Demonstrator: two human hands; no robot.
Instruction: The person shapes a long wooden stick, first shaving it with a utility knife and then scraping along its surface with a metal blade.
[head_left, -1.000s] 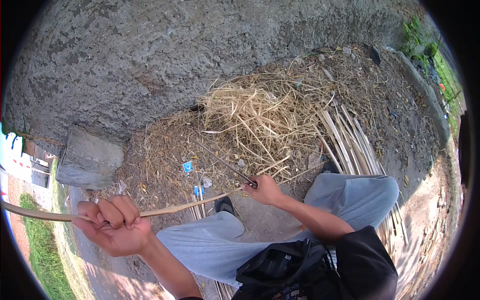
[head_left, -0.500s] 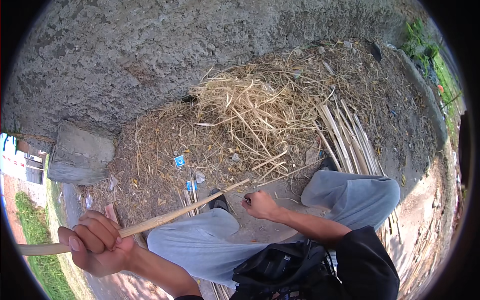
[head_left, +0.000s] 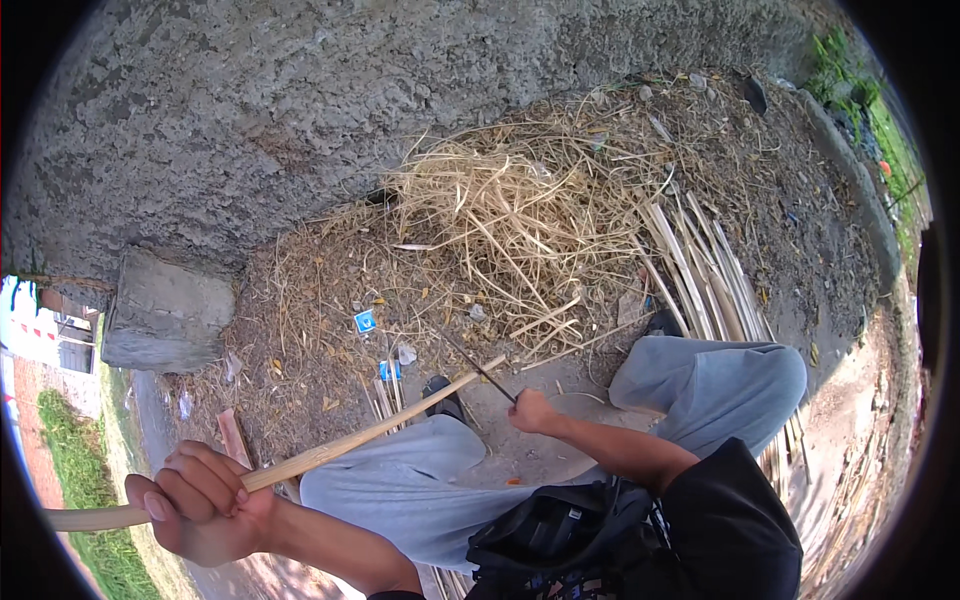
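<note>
A long pale bamboo strip (head_left: 340,449) slants from the lower left up across my left knee. My left hand (head_left: 205,505) is closed round it, and its near end runs on past my fist to the left. My right hand (head_left: 532,411) is closed on the hidden handle of a knife (head_left: 487,376), whose thin dark blade points away to the upper left. That blade crosses the strip close to its far end; whether it touches the wood I cannot tell.
Ahead lies a heap of curly shavings (head_left: 500,205) below a rough wall (head_left: 330,80). Split strips (head_left: 705,270) lie to the right beyond my knee (head_left: 710,385). A concrete block (head_left: 170,310) stands at left. Blue packets (head_left: 365,321) litter the dirt.
My right hand has moved slightly right and turned, so the knife blade now shows across the strip. My left hand and the strip have barely shifted.
</note>
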